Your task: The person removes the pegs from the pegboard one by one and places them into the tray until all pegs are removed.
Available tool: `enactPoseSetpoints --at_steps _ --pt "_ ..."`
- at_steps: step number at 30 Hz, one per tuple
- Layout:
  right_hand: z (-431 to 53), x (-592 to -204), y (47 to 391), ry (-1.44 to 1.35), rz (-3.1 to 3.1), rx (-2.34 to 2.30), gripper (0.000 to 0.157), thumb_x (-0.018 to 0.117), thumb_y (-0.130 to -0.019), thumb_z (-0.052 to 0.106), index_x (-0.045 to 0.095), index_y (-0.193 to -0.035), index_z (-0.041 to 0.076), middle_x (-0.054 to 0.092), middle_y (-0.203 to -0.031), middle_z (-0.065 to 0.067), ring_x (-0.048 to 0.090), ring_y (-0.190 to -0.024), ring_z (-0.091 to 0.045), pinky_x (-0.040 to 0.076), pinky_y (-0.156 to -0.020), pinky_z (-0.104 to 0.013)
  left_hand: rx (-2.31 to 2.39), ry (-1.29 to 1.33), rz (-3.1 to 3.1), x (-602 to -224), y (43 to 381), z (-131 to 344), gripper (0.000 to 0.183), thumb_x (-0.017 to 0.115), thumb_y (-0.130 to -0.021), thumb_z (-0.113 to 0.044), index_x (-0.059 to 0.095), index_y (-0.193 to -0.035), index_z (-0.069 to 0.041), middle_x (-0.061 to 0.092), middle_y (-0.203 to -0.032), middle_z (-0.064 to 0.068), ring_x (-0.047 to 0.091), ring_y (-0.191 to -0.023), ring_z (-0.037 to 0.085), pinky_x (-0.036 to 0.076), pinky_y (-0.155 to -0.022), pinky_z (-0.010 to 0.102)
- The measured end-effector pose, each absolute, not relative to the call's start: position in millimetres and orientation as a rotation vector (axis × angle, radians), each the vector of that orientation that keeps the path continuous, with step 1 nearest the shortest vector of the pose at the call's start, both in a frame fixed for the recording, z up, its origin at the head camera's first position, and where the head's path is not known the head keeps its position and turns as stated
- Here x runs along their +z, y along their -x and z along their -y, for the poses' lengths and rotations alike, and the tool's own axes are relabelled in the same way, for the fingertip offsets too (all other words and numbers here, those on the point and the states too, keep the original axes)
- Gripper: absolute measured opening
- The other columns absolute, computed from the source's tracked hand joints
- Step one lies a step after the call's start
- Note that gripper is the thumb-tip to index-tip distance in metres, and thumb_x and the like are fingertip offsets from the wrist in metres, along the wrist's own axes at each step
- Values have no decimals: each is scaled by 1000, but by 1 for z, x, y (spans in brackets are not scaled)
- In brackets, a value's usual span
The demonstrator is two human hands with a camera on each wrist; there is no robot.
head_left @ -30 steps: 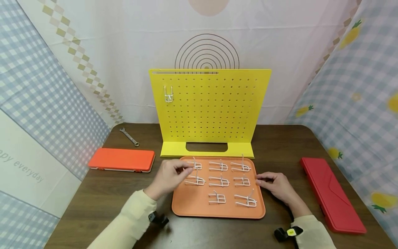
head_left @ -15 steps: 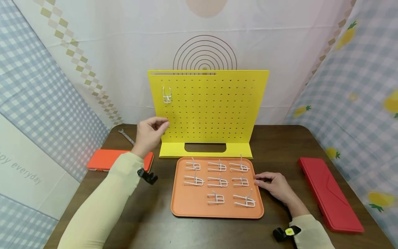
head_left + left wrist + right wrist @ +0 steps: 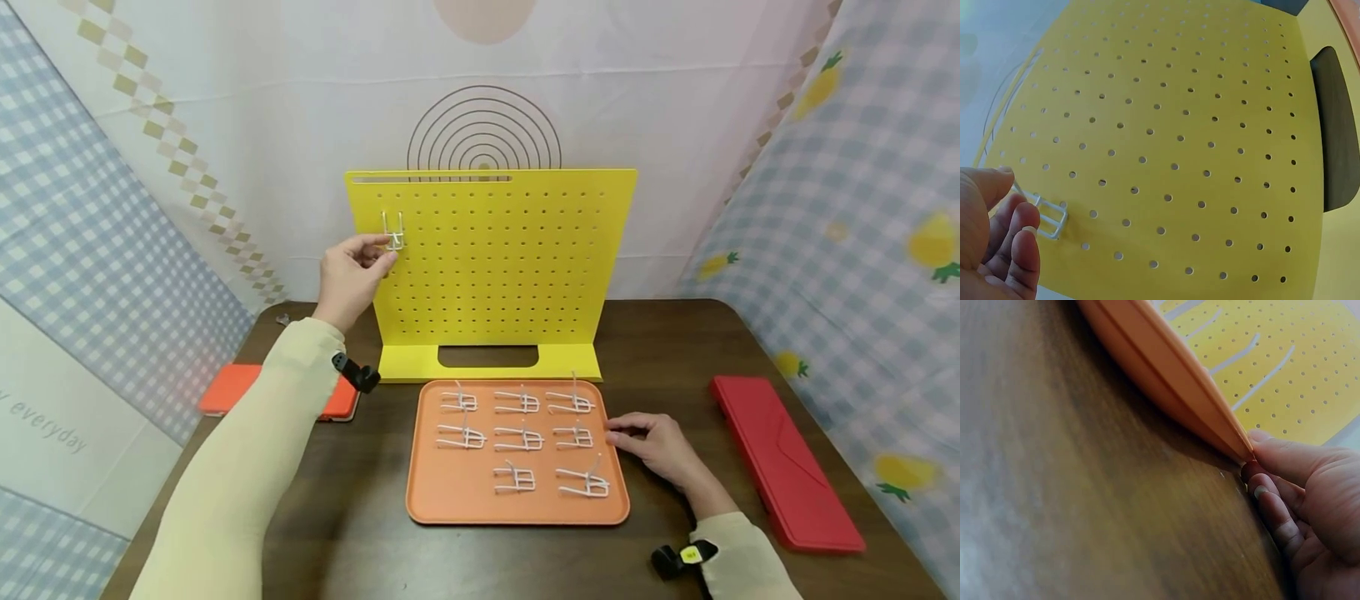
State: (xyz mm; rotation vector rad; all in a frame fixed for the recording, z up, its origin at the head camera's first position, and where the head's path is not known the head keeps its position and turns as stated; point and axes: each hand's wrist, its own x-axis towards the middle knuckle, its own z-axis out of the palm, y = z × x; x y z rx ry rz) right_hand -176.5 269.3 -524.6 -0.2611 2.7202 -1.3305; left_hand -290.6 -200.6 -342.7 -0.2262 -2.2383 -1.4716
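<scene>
A white wire pegboard hook (image 3: 394, 232) hangs near the upper left corner of the yellow pegboard (image 3: 495, 267). My left hand (image 3: 351, 275) is up at it, thumb and fingers bent but apart. In the left wrist view, the prong of the hook (image 3: 1050, 215) reaches toward the gap between the thumb and fingertips. My right hand (image 3: 660, 450) pinches the right rim of the orange tray (image 3: 450, 500); in the right wrist view the thumb lies over the tray's edge (image 3: 1175, 381) with fingers below. Several similar white hooks (image 3: 519, 437) lie in rows on the tray.
An orange-red case (image 3: 225, 387) lies on the left, partly behind my left sleeve. The wrench (image 3: 282, 319) beyond it is mostly hidden by the arm. A red case (image 3: 783, 458) lies along the right side of the brown table (image 3: 360, 517). Curtains hang around the table.
My left hand has risen from over the tray's upper left hooks to the hook on the pegboard. The right hand stays at the tray's rim. The head view has shifted slightly.
</scene>
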Motion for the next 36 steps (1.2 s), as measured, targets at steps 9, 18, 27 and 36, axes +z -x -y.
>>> enactPoseSetpoints --at_steps 9,18,27,36 --pt "-268 -524 178 254 -2716 -1338 26 75 -83 32 76 -103 16 71 -101 -1 63 -95 -18 50 -75 -27 -1489 229 2246 -341 300 200 29 72 -87 -25 73 -112 -11 68 -90 7 65 -78 24 53 -66 26" --pt "-269 -526 178 259 -2722 -1329 26 75 -83 33 76 -103 16 71 -101 -1 63 -94 -18 50 -75 -27 -1529 252 2247 -342 305 195 28 71 -88 -23 73 -111 -8 71 -94 7 67 -81 25 55 -72 33" --pt "-271 -526 180 265 -2725 -1340 26 75 -83 32 76 -103 17 71 -101 0 63 -94 -17 50 -75 -26 -1507 247 2265 -338 304 194 28 71 -88 -26 74 -110 -8 72 -93 4 67 -82 16 53 -68 23" --pt "-271 -529 181 259 -2712 -1358 26 76 -82 33 77 -102 17 71 -101 0 63 -93 -17 50 -73 -26 -1496 253 2255 -338 304 195 25 71 -88 -24 75 -107 -7 72 -93 4 67 -81 15 53 -67 23"
